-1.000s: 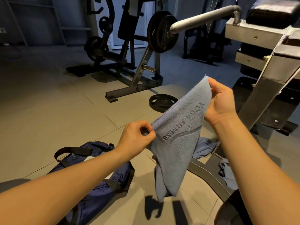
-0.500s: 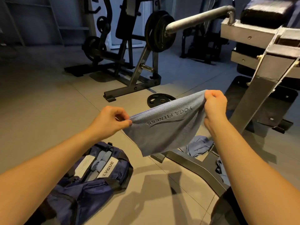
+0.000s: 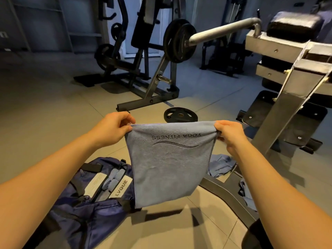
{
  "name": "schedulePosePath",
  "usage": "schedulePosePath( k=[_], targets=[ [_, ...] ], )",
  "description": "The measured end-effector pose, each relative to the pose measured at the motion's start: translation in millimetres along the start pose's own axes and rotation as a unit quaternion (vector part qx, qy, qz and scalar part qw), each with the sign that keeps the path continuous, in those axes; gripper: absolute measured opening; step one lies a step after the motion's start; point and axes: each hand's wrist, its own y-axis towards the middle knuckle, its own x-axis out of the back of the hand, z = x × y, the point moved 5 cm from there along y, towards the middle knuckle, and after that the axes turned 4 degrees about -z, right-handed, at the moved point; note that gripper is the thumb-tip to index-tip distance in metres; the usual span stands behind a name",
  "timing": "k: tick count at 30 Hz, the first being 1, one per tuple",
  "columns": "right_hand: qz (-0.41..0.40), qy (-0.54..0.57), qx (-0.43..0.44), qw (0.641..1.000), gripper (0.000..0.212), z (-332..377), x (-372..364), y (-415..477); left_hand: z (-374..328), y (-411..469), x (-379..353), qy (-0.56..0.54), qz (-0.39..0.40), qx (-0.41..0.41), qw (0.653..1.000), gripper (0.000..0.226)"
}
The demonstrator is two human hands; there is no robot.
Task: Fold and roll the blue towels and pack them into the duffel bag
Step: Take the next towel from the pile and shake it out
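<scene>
A blue towel (image 3: 168, 164) with "YOGA FITNESS" stitched upside down hangs flat in front of me. My left hand (image 3: 115, 125) pinches its top left corner and my right hand (image 3: 229, 133) pinches its top right corner. Below and to the left, the navy duffel bag (image 3: 86, 212) lies open on the floor, with rolled blue towels (image 3: 115, 178) visible in its opening. Another crumpled blue towel (image 3: 220, 164) lies on the floor behind the hanging one. A further blue towel (image 3: 247, 193) lies by the machine's base at the right.
A black weight plate (image 3: 180, 115) lies flat on the tiled floor just beyond the towel. A plate-loaded machine (image 3: 149, 81) stands behind it. At the right stands a grey bench machine (image 3: 291, 97), and its curved base (image 3: 224, 193) runs along the floor near my right arm.
My hands have moved apart and levelled out, so the towel went from hanging bunched and slanted to stretched flat by its top edge. The bag's opening has come into view.
</scene>
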Motion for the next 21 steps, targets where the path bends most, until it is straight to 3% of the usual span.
schedulePosePath(
  k=[13,21],
  targets=[
    [0.207,-0.067,-0.019,0.976,0.018,-3,-6,-31,25,-3,2,-0.028,0.011,0.086,0.996,0.01],
    [0.179,-0.07,-0.013,0.981,0.014,0,-10,-35,33,-5,1,-0.081,0.026,0.11,0.99,0.011]
  ],
)
